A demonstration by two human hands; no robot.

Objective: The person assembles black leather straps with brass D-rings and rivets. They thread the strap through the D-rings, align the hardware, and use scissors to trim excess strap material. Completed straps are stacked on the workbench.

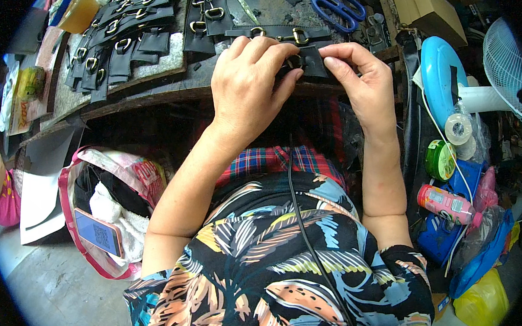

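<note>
At the near edge of the dark worktable, a small black leather-like strap tab (312, 62) with a metal ring is between my hands. My left hand (249, 82) pinches its left end with thumb and forefinger, which partly hide the ring. My right hand (361, 74) holds its right end between thumb and fingertips. Just beyond my fingers lies a black strap (318, 33) with gold-coloured D-rings. Several similar black tabs with metal rings (121, 48) lie in rows to the left.
Blue-handled scissors (338, 9) lie at the far right of the worktable (171, 95). Cardboard boxes (422, 6), a white fan (505, 67), a blue round lid-like thing (442, 71) and a pink bottle (448, 204) stand to the right. A bag (72, 194) with a phone (98, 231) sits lower left.
</note>
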